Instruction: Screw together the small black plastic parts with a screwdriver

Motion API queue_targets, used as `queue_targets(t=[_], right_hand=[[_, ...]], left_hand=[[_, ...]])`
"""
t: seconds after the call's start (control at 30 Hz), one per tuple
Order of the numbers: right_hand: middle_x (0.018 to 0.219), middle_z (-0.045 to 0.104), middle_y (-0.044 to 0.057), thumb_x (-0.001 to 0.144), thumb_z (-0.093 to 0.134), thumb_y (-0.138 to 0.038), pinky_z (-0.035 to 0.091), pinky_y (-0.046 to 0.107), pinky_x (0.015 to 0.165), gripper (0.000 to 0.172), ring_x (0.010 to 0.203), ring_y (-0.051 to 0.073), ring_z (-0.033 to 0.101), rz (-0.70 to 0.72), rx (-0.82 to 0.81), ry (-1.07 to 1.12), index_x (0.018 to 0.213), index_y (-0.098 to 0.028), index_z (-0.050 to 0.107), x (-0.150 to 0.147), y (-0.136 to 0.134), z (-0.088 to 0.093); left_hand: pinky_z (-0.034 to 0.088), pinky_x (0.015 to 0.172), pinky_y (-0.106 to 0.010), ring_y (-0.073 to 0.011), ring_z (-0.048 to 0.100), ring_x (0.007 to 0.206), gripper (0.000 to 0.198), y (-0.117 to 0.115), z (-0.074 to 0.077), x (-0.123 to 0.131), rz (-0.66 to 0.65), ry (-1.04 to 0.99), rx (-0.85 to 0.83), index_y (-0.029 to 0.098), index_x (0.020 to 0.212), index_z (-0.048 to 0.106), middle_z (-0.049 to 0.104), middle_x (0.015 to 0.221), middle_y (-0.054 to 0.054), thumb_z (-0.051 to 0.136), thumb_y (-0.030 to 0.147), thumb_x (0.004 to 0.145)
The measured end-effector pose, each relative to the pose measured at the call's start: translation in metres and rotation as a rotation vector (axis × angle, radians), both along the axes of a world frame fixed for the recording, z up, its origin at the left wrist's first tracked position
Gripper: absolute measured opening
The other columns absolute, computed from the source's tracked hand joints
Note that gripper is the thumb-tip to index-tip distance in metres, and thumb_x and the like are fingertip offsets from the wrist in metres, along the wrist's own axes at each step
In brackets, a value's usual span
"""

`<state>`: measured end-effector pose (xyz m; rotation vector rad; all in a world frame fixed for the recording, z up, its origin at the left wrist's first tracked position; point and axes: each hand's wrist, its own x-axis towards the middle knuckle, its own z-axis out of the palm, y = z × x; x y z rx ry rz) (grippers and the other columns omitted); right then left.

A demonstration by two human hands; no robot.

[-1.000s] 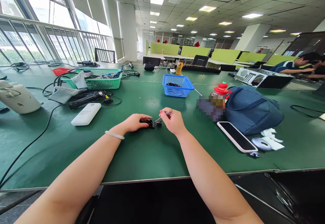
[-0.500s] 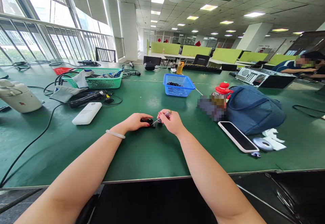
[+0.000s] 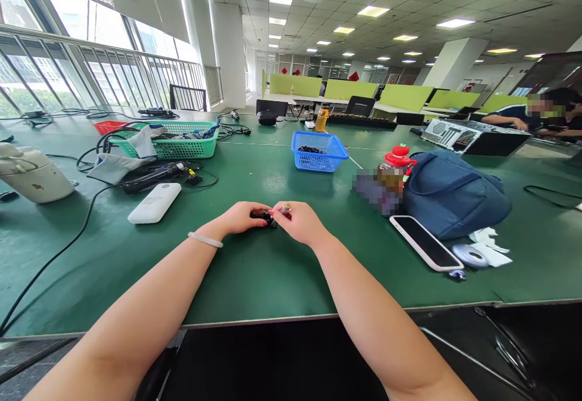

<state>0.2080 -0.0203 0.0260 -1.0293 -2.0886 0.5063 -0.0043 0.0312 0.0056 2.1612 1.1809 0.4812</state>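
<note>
My left hand (image 3: pixel 240 218) is closed around a small black part (image 3: pixel 262 215) that rests on the green table (image 3: pixel 254 280). A pale bracelet (image 3: pixel 205 240) circles that wrist. Close beside it on the right, my right hand (image 3: pixel 297 220) pinches a slim tool, probably a screwdriver (image 3: pixel 285 208), whose round end shows above the fingers. Its tip is hidden at the black part. Beyond my hands stands a blue basket (image 3: pixel 319 160) with small black pieces in it.
On the left lie a white device (image 3: pixel 154 203), cables, a green basket (image 3: pixel 191 148) and a white container (image 3: pixel 36 174). A phone (image 3: pixel 426 243), a blue bag (image 3: pixel 459 198) and a red-lidded jar (image 3: pixel 399 157) occupy the right. Two people are at the far right.
My right hand has shifted left towards my left hand, and the tool is now mostly covered by its fingers. My left hand has barely moved.
</note>
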Motion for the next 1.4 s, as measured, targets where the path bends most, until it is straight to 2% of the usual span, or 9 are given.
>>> queue_targets(t=[0.17, 0.3, 0.37, 0.53, 0.73, 0.97, 1.07, 1.23, 1.4], right_hand=[[0.060, 0.058, -0.001, 0.090, 0.050, -0.039, 0.032, 0.025, 0.055, 0.033, 0.055, 0.013, 0.049, -0.066, 0.099, 0.026, 0.066, -0.022, 0.064, 0.000, -0.001, 0.001], [0.054, 0.053, -0.001, 0.091, 0.043, -0.054, 0.037, 0.026, 0.055, 0.046, 0.052, 0.014, 0.049, -0.200, 0.025, 0.312, 0.068, -0.020, 0.065, 0.009, 0.011, -0.002], [0.053, 0.051, -0.001, 0.089, 0.044, -0.059, 0.038, 0.026, 0.055, 0.049, 0.051, 0.014, 0.049, -0.221, -0.032, 0.347, 0.068, -0.020, 0.064, 0.011, 0.017, -0.006], [0.053, 0.048, -0.003, 0.088, 0.044, -0.056, 0.036, 0.026, 0.055, 0.042, 0.051, 0.014, 0.046, -0.150, -0.112, 0.272, 0.069, -0.021, 0.060, 0.010, 0.021, -0.013], [0.059, 0.052, -0.004, 0.085, 0.046, -0.040, 0.036, 0.025, 0.057, 0.025, 0.056, 0.013, 0.047, -0.095, -0.078, 0.228, 0.072, -0.022, 0.055, 0.009, 0.015, -0.009], [0.059, 0.051, -0.006, 0.081, 0.055, -0.041, 0.035, 0.025, 0.054, 0.019, 0.052, 0.012, 0.044, -0.120, -0.104, 0.225, 0.075, -0.023, 0.049, 0.009, 0.012, -0.004], [0.059, 0.052, -0.005, 0.081, 0.057, -0.041, 0.035, 0.025, 0.055, 0.021, 0.053, 0.013, 0.045, -0.101, -0.122, 0.184, 0.073, -0.023, 0.049, 0.008, 0.011, -0.005], [0.060, 0.052, -0.005, 0.082, 0.058, -0.040, 0.036, 0.025, 0.057, 0.019, 0.055, 0.012, 0.046, -0.066, -0.122, 0.134, 0.073, -0.023, 0.053, 0.006, 0.009, -0.006], [0.059, 0.053, -0.006, 0.081, 0.058, -0.038, 0.036, 0.025, 0.056, 0.017, 0.054, 0.012, 0.046, -0.050, -0.133, 0.122, 0.074, -0.023, 0.056, 0.005, 0.009, -0.006]], left_hand=[[0.049, 0.097, -0.034, -0.0255, 0.065, 0.107, 0.053, -0.003, 0.006, 0.003, 0.007, 0.033, 0.002, 0.022, 0.126, 0.066, 0.072, 0.117, -0.002, 0.065, 0.039, 0.076], [0.047, 0.099, -0.033, -0.0238, 0.065, 0.107, 0.047, -0.002, 0.008, 0.002, -0.022, 0.096, 0.031, 0.023, 0.123, 0.068, 0.072, 0.118, 0.000, 0.060, 0.034, 0.077], [0.046, 0.100, -0.033, -0.0231, 0.064, 0.109, 0.047, -0.001, 0.007, 0.001, -0.044, 0.112, 0.049, 0.024, 0.124, 0.067, 0.071, 0.121, 0.000, 0.058, 0.031, 0.079], [0.046, 0.100, -0.034, -0.0239, 0.062, 0.112, 0.049, -0.002, 0.007, 0.000, -0.083, 0.155, 0.113, 0.024, 0.128, 0.064, 0.068, 0.126, -0.002, 0.058, 0.034, 0.080], [0.050, 0.094, -0.034, -0.0247, 0.064, 0.102, 0.046, -0.003, 0.005, 0.004, -0.041, 0.137, 0.143, 0.022, 0.118, 0.068, 0.071, 0.115, -0.004, 0.062, 0.045, 0.078], [0.042, 0.107, -0.035, -0.0219, 0.058, 0.114, 0.034, 0.000, 0.002, 0.002, -0.140, 0.107, 0.289, 0.023, 0.109, 0.072, 0.061, 0.126, -0.007, 0.049, 0.026, 0.085], [0.044, 0.104, -0.035, -0.0215, 0.059, 0.111, 0.033, -0.001, 0.003, 0.001, -0.146, 0.105, 0.281, 0.023, 0.110, 0.071, 0.063, 0.121, -0.007, 0.049, 0.027, 0.086], [0.048, 0.094, -0.036, -0.0236, 0.062, 0.101, 0.033, -0.001, 0.004, 0.001, -0.130, 0.088, 0.222, 0.024, 0.106, 0.072, 0.069, 0.112, -0.005, 0.058, 0.042, 0.083], [0.048, 0.094, -0.036, -0.0229, 0.064, 0.101, 0.033, -0.002, 0.005, 0.001, -0.077, 0.066, 0.150, 0.025, 0.109, 0.071, 0.071, 0.112, -0.002, 0.056, 0.037, 0.082]])
